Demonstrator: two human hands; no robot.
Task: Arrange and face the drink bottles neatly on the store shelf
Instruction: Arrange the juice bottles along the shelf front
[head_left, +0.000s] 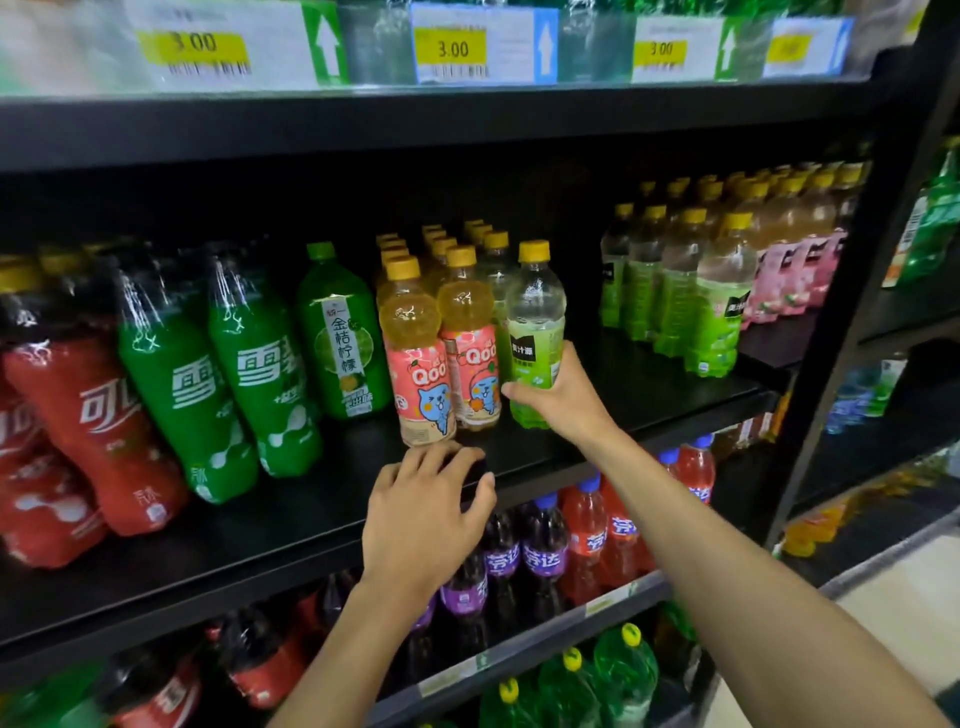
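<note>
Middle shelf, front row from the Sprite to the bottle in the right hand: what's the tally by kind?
Sprite bottles: 2
Kumquat-lemon bottle: 1
Qoo bottles: 2
Green-label bottle, held by right hand: 1
Total: 6

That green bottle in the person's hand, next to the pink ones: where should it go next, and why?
Probably move it right, to the row of matching green bottles. The right hand grips the green bottle beside the pink Qoo bottles, where it looks out of place; bare shelf lies between. The left hand rests at the shelf edge.
</note>
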